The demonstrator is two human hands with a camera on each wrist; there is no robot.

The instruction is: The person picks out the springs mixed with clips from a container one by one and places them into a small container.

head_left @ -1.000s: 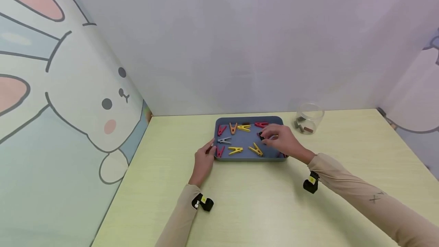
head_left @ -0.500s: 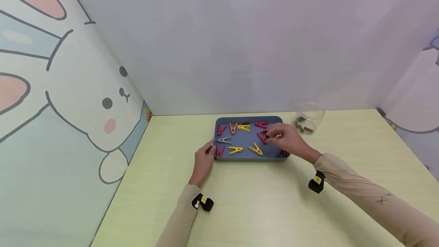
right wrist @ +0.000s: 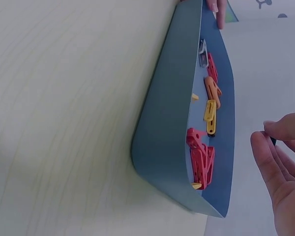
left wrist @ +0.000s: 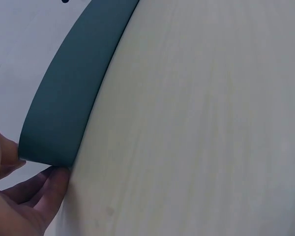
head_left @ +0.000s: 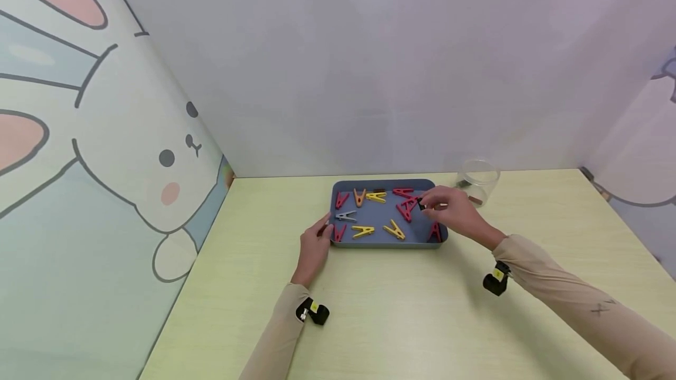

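Note:
A blue-grey tray lies on the table with plastic spring clamps in it. My left hand grips the tray at its left near corner; in the left wrist view its thumb and fingers are on either side of the tray's end. My right hand is over the right part of the tray, thumb and fingertips pinching a small black piece, mostly hidden by the fingers. Just left of it lie red clamps. Yellow clamps, an orange clamp and a grey clamp are spread about.
A clear round tub holding small dark and brown pieces stands behind the right hand, to the right of the tray. A dark piece lies by the tray's back wall. The pale wall rises behind the table.
My right hand has moved to the right and slightly back with the black piece, uncovering red clamps and now overlapping part of the tub. The left hand has stayed on the tray.

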